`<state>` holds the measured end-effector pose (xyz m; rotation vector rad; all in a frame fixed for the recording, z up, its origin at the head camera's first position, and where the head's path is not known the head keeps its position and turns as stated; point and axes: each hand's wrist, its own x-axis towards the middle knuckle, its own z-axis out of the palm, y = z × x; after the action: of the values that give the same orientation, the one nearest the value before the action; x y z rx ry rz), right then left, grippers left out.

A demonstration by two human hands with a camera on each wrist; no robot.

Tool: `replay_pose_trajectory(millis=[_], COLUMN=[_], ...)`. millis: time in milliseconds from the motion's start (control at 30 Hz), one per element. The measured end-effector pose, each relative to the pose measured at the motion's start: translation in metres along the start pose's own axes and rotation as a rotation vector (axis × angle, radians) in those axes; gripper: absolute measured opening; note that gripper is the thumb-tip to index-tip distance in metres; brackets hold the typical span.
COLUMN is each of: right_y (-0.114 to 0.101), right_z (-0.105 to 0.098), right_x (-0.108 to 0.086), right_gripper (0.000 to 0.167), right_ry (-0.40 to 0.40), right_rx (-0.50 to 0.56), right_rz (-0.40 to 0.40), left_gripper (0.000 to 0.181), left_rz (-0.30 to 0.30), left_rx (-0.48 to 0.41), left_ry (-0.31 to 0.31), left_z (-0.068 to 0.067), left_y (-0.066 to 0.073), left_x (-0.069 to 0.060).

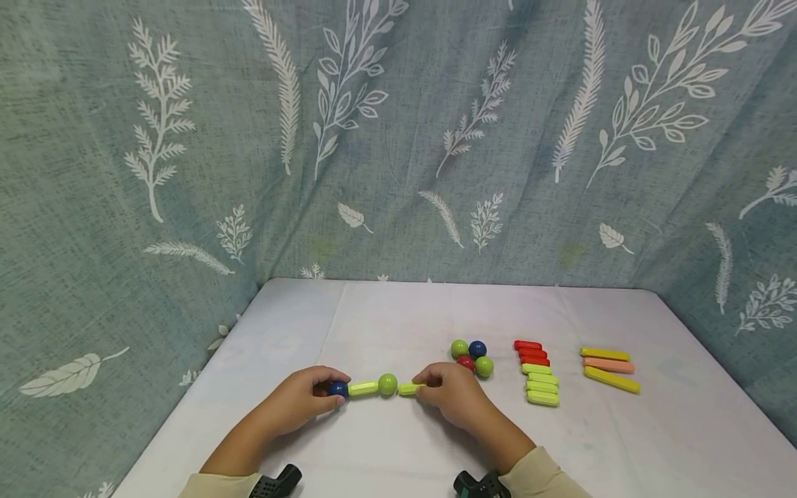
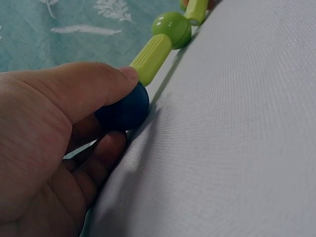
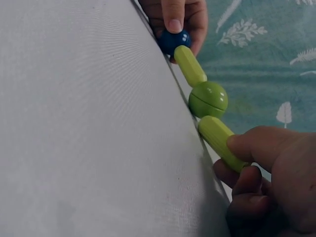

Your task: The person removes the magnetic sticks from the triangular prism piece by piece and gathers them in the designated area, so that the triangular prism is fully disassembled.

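Observation:
My left hand point(image 1: 303, 400) grips a dark blue ball point(image 2: 129, 109) between thumb and fingers. From that ball a short lime-green rod point(image 1: 364, 389) runs to a green ball point(image 1: 387, 384), joined in a row just above or on the white cloth. My right hand point(image 1: 457, 396) pinches a second lime-green rod point(image 3: 217, 138), its free end pointing at the green ball. A narrow gap shows between that end and the ball in the head view. Fingers hide the rod's other end.
Right of centre lie loose green, blue and red balls point(image 1: 477, 348). Beyond them is a column of short red rods point(image 1: 533, 353) and lime-green rods point(image 1: 542, 388). Farther right lie longer yellow and orange rods point(image 1: 608, 364). Leaf-patterned fabric point(image 1: 398, 207) hangs behind the white-covered table point(image 1: 386, 325).

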<state>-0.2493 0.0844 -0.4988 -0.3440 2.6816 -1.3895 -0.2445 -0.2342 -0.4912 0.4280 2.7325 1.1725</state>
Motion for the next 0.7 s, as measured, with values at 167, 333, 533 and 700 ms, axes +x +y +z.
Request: replay_pose_trajectory(millis=[167, 333, 533, 700], right_y=[0.004, 0.009, 0.012, 0.017], right_z=[-0.002, -0.012, -0.028, -0.046], right_x=[0.000, -0.007, -0.019, -0.030], right_gripper=[0.013, 0.018, 0.018, 0.020], right_ry=[-0.023, -0.053, -0.082, -0.068], right_rx=[0.027, 0.061, 0.076, 0.069], right_rz=[-0.012, -0.007, 0.021, 0.045], left_gripper=[0.032, 0.033, 0.032, 0.032], left_rz=[0.003, 0.006, -0.012, -0.037], left_rx=[-0.002, -0.011, 0.015, 0.019], left_ry=[-0.002, -0.012, -0.009, -0.007], left_z=[0.000, 0.002, 0.003, 0.002], left_y=[-0.001, 0.002, 0.001, -0.001], left_x=[0.000, 0.003, 0.003, 0.001])
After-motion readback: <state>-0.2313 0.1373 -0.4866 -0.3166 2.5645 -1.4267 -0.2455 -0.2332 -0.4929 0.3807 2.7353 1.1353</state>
